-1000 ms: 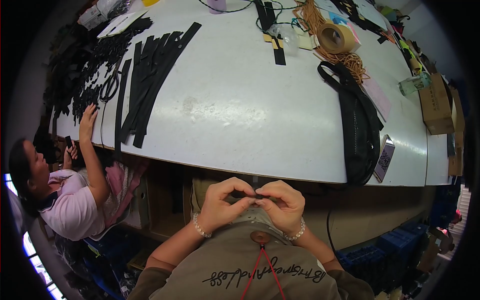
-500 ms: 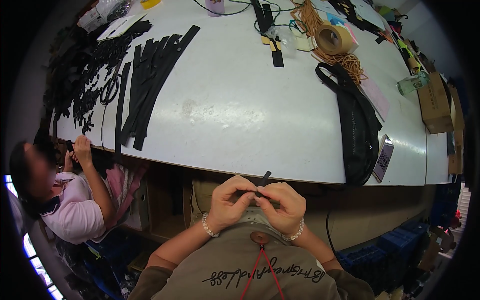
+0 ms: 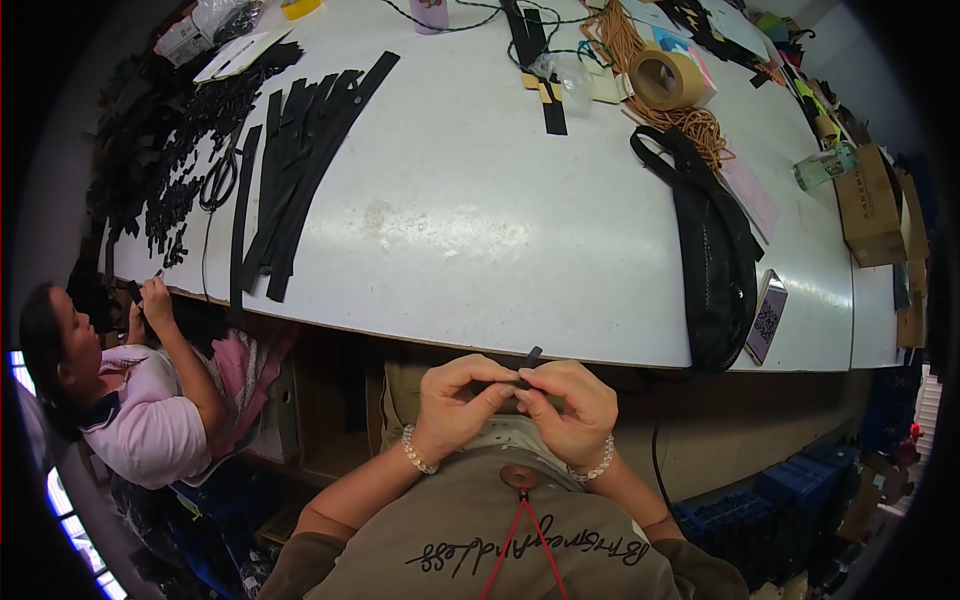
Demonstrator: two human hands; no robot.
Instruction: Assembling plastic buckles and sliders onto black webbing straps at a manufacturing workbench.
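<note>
A short black strip (image 3: 533, 356) is pinched between my two hands, just in front of the table's near edge. My left hand (image 3: 462, 407) has its thumb and forefinger closed on it from the left. From the right, my right hand (image 3: 570, 405) grips it the same way, fingertips almost touching the left ones. One end of the strip sticks up past the fingers; the rest is hidden by them. A black bag with a loop handle (image 3: 712, 265) lies on the white table (image 3: 450, 270) to the right of my hands.
Long black strips (image 3: 310, 180) lie at the left, beside scissors (image 3: 219, 180) and a heap of small black pieces (image 3: 178, 205). A phone (image 3: 767, 318), a tape roll (image 3: 667, 80) and brown cord (image 3: 700, 130) are at the right. A co-worker (image 3: 160, 400) sits at the left.
My hands have shifted slightly, and less of the strip shows above my fingers. At the left, the co-worker's raised hand has moved a little left.
</note>
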